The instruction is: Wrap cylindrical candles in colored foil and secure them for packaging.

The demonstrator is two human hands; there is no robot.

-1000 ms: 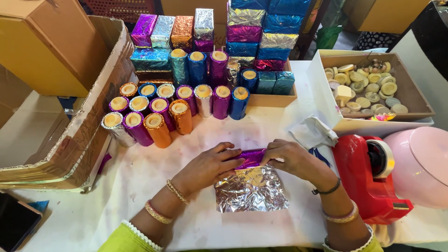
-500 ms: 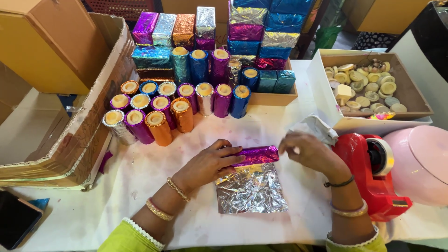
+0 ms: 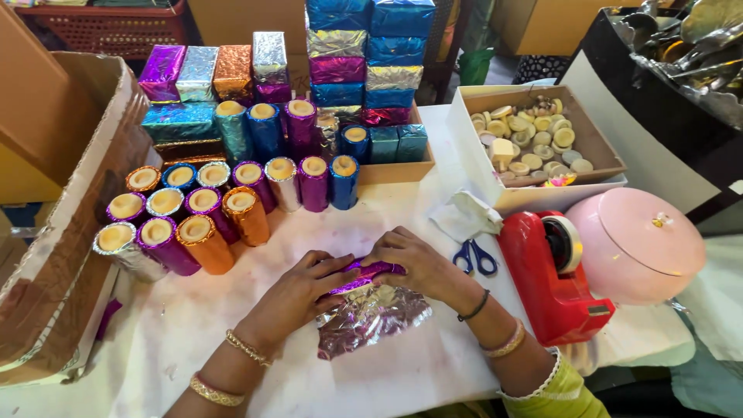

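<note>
A short cylinder half wrapped in purple foil (image 3: 364, 273) lies on the white table, on a crinkled silver-purple foil sheet (image 3: 370, 316). My left hand (image 3: 298, 292) grips its left end and presses the foil down. My right hand (image 3: 418, 263) covers its right end, fingers curled over the foil. Both hands touch the cylinder at the table's near middle.
Foil-wrapped cylinders (image 3: 207, 224) in purple, blue, orange and silver stand at the left, with wrapped boxes (image 3: 364, 54) stacked behind. A cardboard box (image 3: 54, 255) is at far left. A red tape dispenser (image 3: 553, 275), blue scissors (image 3: 474, 257), a pink lidded bowl (image 3: 638, 244) and a tray of discs (image 3: 534, 139) sit right.
My right hand had moved away to the right half a second ago; it has come back onto the cylinder's right end. The left hand stayed on the foil.
</note>
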